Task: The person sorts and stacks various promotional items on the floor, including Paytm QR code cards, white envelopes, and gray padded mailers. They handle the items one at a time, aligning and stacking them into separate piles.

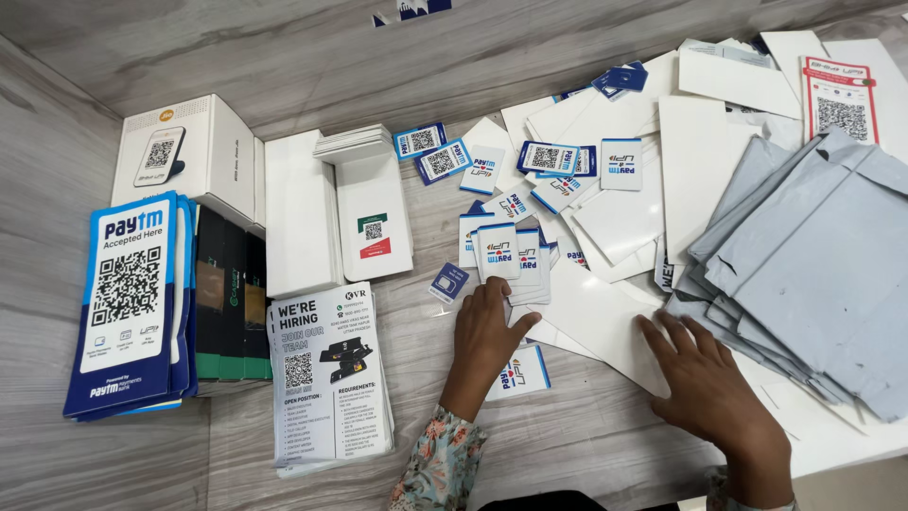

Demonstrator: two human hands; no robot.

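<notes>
The left hand [487, 331] covers the near edge of the small card stack [511, 265], so the contact between fingertips and cards cannot be confirmed. A blue-edged card [522, 374] just beside this grip is partly concealed by the wrist. Both forearms leave the picture at the bottom edge (the floral sleeve [440, 468] likewise). The right hand [705, 378] lies flat over a white sheet [605, 326], concealing what is beneath the palm. Right of that grip, the grey envelopes [813, 265] overlap one another, conceal the worktop [586, 435] below them and are cut by the right edge. Fine print on the leaflet stack [329, 383], far left of the grips, is too small to resolve.
</notes>
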